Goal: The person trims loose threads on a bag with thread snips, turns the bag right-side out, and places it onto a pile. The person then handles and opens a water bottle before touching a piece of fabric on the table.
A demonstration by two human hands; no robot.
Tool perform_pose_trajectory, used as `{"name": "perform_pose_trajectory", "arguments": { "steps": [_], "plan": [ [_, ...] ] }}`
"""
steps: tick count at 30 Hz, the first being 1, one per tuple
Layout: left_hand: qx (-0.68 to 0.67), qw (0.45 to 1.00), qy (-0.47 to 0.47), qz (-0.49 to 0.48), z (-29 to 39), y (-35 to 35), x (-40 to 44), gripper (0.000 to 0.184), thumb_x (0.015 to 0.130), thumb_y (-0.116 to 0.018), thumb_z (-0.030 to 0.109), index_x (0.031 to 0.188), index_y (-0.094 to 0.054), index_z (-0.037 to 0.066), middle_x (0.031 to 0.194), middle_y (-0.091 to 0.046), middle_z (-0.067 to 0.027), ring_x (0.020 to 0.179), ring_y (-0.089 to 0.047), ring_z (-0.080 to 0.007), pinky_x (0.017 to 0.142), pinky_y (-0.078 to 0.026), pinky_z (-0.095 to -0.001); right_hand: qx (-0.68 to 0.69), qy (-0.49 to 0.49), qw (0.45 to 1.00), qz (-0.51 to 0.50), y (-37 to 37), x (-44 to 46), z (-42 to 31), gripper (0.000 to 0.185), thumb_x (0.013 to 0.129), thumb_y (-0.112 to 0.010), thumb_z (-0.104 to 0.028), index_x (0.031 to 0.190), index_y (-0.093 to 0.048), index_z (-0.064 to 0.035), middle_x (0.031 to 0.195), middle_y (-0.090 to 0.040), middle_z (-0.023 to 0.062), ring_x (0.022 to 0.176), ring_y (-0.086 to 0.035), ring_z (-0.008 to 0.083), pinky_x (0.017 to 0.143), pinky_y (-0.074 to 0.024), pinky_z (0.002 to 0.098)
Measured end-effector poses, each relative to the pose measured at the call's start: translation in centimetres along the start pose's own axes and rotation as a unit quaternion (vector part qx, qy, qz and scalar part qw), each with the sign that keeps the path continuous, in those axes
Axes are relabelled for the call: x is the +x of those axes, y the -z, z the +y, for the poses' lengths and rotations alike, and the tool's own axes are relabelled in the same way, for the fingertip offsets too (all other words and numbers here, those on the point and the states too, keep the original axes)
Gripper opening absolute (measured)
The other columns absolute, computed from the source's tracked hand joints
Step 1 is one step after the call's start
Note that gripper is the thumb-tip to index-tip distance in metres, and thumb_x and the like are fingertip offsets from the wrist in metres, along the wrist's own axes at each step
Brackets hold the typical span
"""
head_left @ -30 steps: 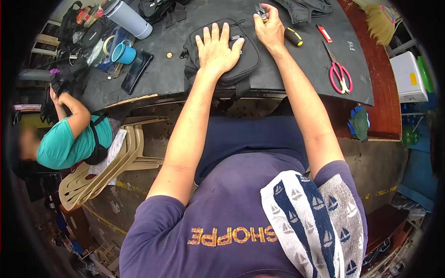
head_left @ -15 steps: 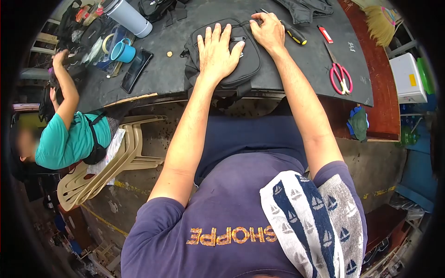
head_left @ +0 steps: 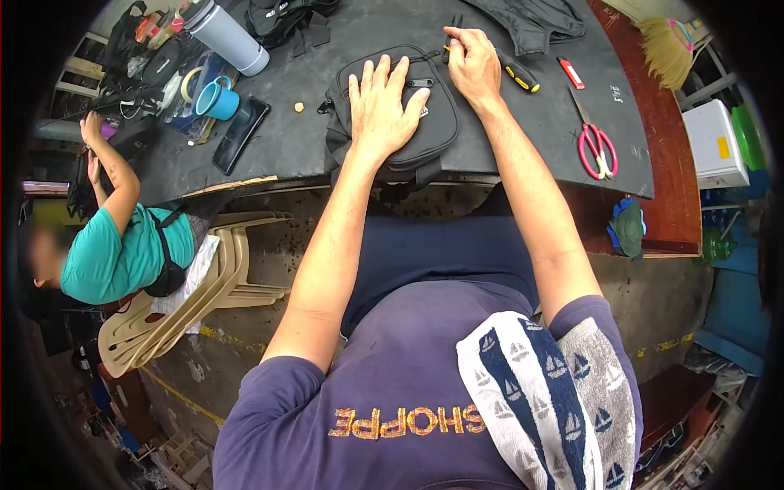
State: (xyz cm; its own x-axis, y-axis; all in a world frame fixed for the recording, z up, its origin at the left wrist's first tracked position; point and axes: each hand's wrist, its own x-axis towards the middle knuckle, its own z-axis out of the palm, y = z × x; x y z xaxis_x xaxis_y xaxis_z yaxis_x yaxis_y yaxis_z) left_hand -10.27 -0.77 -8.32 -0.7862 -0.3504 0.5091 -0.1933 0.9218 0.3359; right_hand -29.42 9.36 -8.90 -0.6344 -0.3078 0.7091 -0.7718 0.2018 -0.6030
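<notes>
A small black zippered bag [head_left: 437, 122] lies on the black tabletop [head_left: 302, 147]. Flat on top of it, with fingers spread, rests my left hand [head_left: 380, 110]. My right hand [head_left: 475, 67], just beyond the bag's right side, is closed around a pliers-like tool [head_left: 455, 28] with dark pointed tips and a bit of yellow on the handle. Beside that hand is a black and yellow handle [head_left: 521, 75]; whatever joins its far end is partly hidden.
Red-handled scissors [head_left: 597, 153] and a red cutter [head_left: 571, 72] lie at right. Left are a phone [head_left: 241, 136], a blue mug [head_left: 217, 100] and a grey tumbler [head_left: 229, 39]. A person in a green shirt [head_left: 106, 253] is at far left, by stacked chairs [head_left: 204, 286].
My right hand's grip on the tool has shifted, and the tips now point away from me. My left hand has stayed on the bag. The other person's arm has risen.
</notes>
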Motion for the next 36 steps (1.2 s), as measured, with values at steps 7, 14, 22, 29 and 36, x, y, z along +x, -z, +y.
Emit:
{"name": "perform_pose_trajectory", "arguments": {
  "steps": [7,14,22,29,36],
  "plan": [
    [-0.094,0.995,-0.013,0.001,2.7,4.2,-1.3,0.077,0.097,-0.07,0.051,0.159,-0.052,0.009,0.163,-0.048,-0.0252,0.157,-0.035,-0.0472,0.129,-0.018,-0.0668,-0.03,-0.049,0.997,-0.047,-0.2,0.0,0.7,0.026,0.098,-0.065,-0.023,0.116,-0.081,-0.0119,0.117,-0.075,0.0103,0.115,-0.069,0.0328,0.102,-0.0527,0.0471],
    [0.034,0.993,-0.059,-0.099,7.0,7.6,-8.0,0.084,0.091,-0.078,0.053,0.158,-0.052,0.01,0.163,-0.047,-0.0254,0.157,-0.035,-0.0478,0.125,-0.019,-0.0751,-0.065,-0.055,0.993,-0.078,-0.4,0.1,0.9,0.027,0.099,-0.067,-0.022,0.12,-0.08,-0.0098,0.11,-0.076,0.0088,0.106,-0.07,0.0281,0.098,-0.0541,0.042],
    [-0.065,0.994,-0.042,-0.079,4.9,10.3,-5.0,0.057,0.093,-0.08,0.039,0.141,-0.068,0.009,0.146,-0.063,-0.0206,0.139,-0.057,-0.0384,0.116,-0.042,-0.0584,0.006,-0.118,0.991,-0.069,0.1,0.2,0.0,0.027,0.099,-0.072,-0.023,0.12,-0.079,-0.0073,0.11,-0.075,0.008,0.096,-0.075,0.0211,0.089,-0.0582,0.0357],
    [-0.029,0.997,0.067,0.022,-2.9,6.8,6.0,0.036,0.096,-0.077,0.036,0.116,-0.08,0.006,0.092,-0.078,-0.0097,0.092,-0.074,-0.0313,0.088,-0.057,-0.0423,0.07,-0.126,0.989,-0.029,0.4,0.3,-0.5,0.026,0.095,-0.077,-0.023,0.115,-0.079,-0.0066,0.106,-0.073,0.0063,0.09,-0.074,0.0172,0.085,-0.0587,0.0341],
    [-0.258,0.933,0.238,0.079,-5.4,6.9,5.3,0.035,0.101,-0.077,0.038,0.105,-0.08,0.003,0.077,-0.073,-0.0019,0.081,-0.07,-0.0146,0.077,-0.053,-0.0309,0.308,-0.101,0.946,0.031,4.6,0.6,-5.3,0.019,0.101,-0.069,-0.005,0.12,-0.073,-0.0026,0.105,-0.07,0.0021,0.085,-0.068,0.0092,0.078,-0.0555,0.0258]
  ]
}}
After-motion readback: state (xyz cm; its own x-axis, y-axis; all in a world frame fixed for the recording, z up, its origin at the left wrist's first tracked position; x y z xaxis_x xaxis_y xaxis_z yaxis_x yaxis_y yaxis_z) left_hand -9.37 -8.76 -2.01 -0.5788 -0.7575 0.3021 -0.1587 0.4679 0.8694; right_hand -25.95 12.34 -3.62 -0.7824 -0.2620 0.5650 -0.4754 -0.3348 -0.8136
